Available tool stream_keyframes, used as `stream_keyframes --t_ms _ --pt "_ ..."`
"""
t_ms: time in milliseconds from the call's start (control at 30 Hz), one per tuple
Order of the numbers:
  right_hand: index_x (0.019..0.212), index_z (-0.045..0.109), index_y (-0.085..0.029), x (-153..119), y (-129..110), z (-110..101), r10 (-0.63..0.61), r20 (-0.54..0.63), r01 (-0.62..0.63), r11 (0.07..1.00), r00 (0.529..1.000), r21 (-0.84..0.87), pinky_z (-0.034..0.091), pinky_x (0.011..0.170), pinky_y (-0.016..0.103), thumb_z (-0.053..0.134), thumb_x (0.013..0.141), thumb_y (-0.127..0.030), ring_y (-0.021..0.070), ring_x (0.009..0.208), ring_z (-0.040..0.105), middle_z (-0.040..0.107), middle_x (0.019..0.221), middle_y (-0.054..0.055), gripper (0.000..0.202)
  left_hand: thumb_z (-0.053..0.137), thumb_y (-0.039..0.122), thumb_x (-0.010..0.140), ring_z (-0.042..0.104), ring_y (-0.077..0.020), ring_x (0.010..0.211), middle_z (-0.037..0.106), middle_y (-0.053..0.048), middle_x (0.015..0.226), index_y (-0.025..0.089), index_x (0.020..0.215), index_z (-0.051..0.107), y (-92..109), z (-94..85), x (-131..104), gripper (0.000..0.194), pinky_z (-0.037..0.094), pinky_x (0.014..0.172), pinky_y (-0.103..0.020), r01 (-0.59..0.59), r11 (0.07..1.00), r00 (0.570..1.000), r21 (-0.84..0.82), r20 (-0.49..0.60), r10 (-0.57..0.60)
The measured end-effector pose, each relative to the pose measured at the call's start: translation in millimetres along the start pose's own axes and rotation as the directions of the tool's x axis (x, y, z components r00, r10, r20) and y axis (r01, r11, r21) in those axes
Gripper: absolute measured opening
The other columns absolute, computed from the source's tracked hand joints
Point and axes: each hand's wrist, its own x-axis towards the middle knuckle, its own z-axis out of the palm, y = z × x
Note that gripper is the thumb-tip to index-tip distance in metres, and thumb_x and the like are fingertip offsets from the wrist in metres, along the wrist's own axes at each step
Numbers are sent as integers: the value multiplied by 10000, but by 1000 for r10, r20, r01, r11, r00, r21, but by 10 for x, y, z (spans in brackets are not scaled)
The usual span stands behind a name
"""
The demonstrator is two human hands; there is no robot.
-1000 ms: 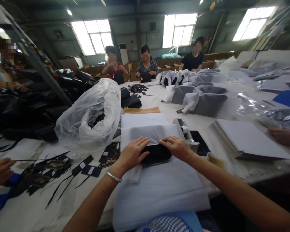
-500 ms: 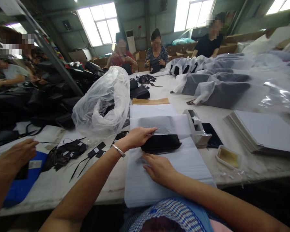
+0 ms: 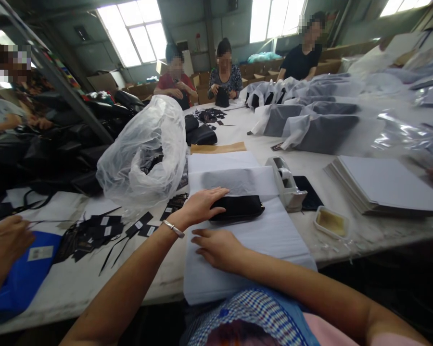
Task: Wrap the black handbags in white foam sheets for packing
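one black pouch (image 3: 240,209) lies crosswise on a pile of white sheets (image 3: 274,240) at the near edge of the table (image 3: 82,288). a thin paper flap (image 3: 234,181) covers its far part, which shows grey through; the near part is bare. the left hand (image 3: 205,205) rests at the pouch's left end, fingers stretched along the flap's edge, thumb apart from them over the black surface. the right hand (image 3: 218,247) is closer to the table's near edge, over the left part of the sheets; its fingers are bent and a little spread, and whether they pinch paper i cannot tell. the step in hand seems to be wrapping the pouch, far side covered, near side not yet. the next move would call for the left hand to steady the pouch while the right lifts only the top sheet. a tape dispenser (image 3: 287,187) stands just beside the sheets, toward the table's right side.
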Motion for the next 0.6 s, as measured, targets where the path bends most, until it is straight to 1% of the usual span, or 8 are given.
stream_keyframes --t_ms 33,100,200,300,367,433,533,600 --pt "1227 621 -219 -182 65 -70 -59 -49 60 998 997 21 559 883 350 545 963 -276 224 1052 667 604 1356 74 280 637 362 894 487 -246 1351 505 -86 1483 225 1441 439 -4 41 -25 597 413 1094 -389 -9 1000 1000 -7 -9 9" --pt "1190 646 -218 -573 232 -236 -98 -136 104 994 986 32 524 958 352 557 971 -290 212 1091 646 632 1322 62 247 679 377 865 407 -263 1409 450 -92 1523 226 1443 430 -8 136 -71 647 366 1128 -437 -8 1000 999 -16 -33 8" --pt "1178 662 -227 -1109 492 -451 -46 -195 50 999 980 16 467 1050 416 664 908 -359 253 1249 545 609 1349 81 300 670 384 876 342 -268 1446 413 -99 1546 233 1455 407 3 272 -117 654 320 1149 -483 5 999 997 -34 -73 -7" --pt "1174 674 -239 -1449 650 -513 29 -172 -31 999 985 -8 418 1095 495 754 827 -391 302 1350 445 560 1402 103 387 642 361 901 312 -261 1460 397 -105 1554 234 1473 375 36 351 -136 644 291 1159 -512 26 999 996 -34 -89 -28" --pt "1141 686 -244 -1543 693 -479 47 -146 -50 999 988 -16 383 1112 535 767 817 -373 310 1343 453 572 1388 101 358 631 347 909 302 -258 1465 392 -105 1557 239 1483 360 67 364 -137 644 285 1161 -519 37 999 995 -25 -90 -39" --pt "1087 696 -241 -1550 706 -429 44 -149 -44 999 988 6 377 1111 529 751 837 -345 285 1287 514 629 1312 89 276 621 335 915 300 -258 1466 389 -107 1558 243 1490 351 103 351 -133 642 289 1161 -515 45 999 995 -14 -85 -46" --pt "966 702 -223 -1480 710 -384 45 -185 -35 998 982 56 435 1061 452 708 877 -306 227 1150 604 703 1152 64 121 619 315 917 312 -262 1460 392 -111 1556 234 1492 351 151 315 -125 640 312 1152 -501 62 998 995 6 -72 -61" --pt "884 701 -219 -1423 710 -377 43 -204 -30 997 978 65 477 1001 400 688 892 -282 204 1078 630 720 1078 51 65 621 307 916 317 -265 1458 394 -113 1555 229 1492 353 170 302 -123 640 317 1150 -496 70 997 995 11 -70 -69"
